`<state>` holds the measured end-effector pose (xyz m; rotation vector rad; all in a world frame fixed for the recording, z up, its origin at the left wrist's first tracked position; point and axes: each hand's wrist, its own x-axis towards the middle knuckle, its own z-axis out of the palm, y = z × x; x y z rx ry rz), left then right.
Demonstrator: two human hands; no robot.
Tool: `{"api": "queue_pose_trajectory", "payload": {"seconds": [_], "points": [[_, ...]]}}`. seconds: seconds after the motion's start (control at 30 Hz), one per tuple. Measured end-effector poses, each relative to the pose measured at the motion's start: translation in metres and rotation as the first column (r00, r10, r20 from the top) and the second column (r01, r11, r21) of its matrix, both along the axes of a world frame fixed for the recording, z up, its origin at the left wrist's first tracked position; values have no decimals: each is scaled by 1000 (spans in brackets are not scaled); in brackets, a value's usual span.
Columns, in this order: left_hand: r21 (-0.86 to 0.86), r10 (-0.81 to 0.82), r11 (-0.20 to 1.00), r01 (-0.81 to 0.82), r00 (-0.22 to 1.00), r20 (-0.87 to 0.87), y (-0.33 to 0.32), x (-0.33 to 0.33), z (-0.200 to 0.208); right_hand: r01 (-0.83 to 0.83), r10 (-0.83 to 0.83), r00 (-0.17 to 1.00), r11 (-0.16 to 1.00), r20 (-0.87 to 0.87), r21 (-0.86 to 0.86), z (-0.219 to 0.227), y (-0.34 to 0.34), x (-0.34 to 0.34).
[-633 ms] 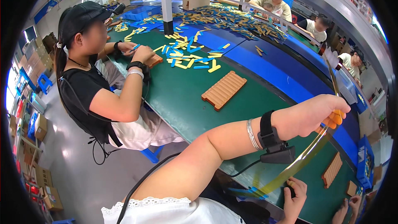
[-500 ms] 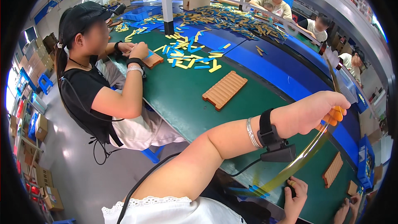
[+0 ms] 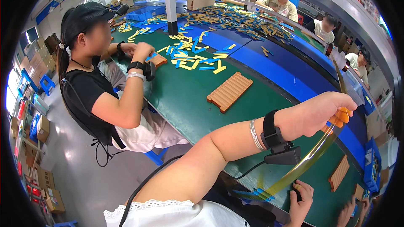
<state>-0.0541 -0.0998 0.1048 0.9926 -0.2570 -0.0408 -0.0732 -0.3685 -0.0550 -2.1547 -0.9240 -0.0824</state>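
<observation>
My left hand (image 3: 322, 111) reaches across to the right, its fingers closed on a translucent yellow plastic strip (image 3: 309, 159). Orange covers (image 3: 340, 117) sit on its fingertips. From that hand the strip curves down toward the table's near edge, where a few blue flat pieces (image 3: 259, 194) lie against its lower end; this part is blurred. Beside the strip, lower down, is my right hand (image 3: 302, 199) with curled fingers and a yellowish cover on one. Something dark shows between its thumb and forefinger, too small to name.
Ribbed orange-brown trays (image 3: 229, 91) (image 3: 339, 173) lie on the green tabletop (image 3: 176, 96). Blue and yellow flat sticks (image 3: 193, 52) are piled farther back. A co-worker (image 3: 97, 71) sits at left; another person's hands (image 3: 353, 212) are at lower right, near a blue bin (image 3: 371, 166).
My hands and the strip hold nearly still. The co-worker at left has shifted their hands slightly, and the other person's hands at lower right have moved and blurred.
</observation>
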Motion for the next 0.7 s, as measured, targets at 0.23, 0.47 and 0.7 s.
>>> {"api": "queue_pose_trajectory", "payload": {"seconds": [0.23,0.47,0.7], "points": [[-8,0,1000,0,1000,9,-2,-1,1,-50,58,993,996,104,-73,18,1,-2],[-5,-3,1000,3,1000,-13,-2,-2,0,-52,59,993,996,102,-67,16,2,-3],[7,26,1000,-25,1000,-17,-3,-2,0,-37,44,994,996,98,-79,15,2,-3]]}}
